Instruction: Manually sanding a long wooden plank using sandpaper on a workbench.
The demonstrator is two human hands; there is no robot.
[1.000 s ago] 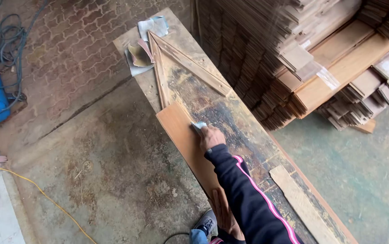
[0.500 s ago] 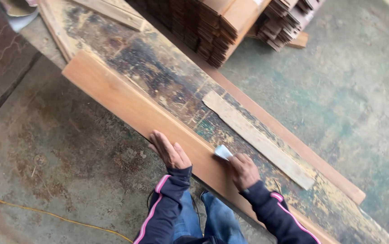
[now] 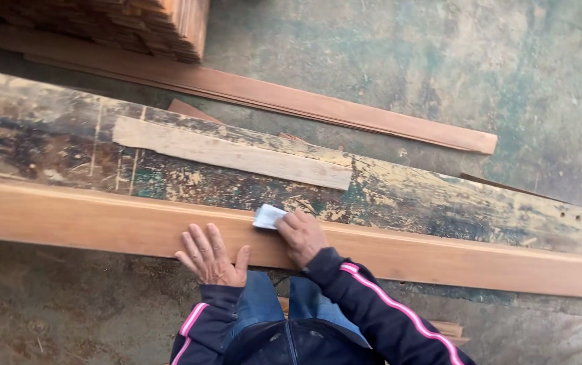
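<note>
From the head camera, a long reddish wooden plank [image 3: 102, 220] lies lengthwise along the near edge of a stained, paint-worn desk [image 3: 439, 196], and the left hand [image 3: 211, 257] rests flat on it, fingers spread, gripping nothing. The right hand [image 3: 301, 236], its grip closed around a small folded piece of pale sandpaper [image 3: 268, 216], presses it onto the plank's top face just beside the left hand. A thinner pale strip of wood [image 3: 230, 153] lies farther back on the desk, with stacked boards [image 3: 135, 23] on the concrete floor [image 3: 439, 61] beyond.
</note>
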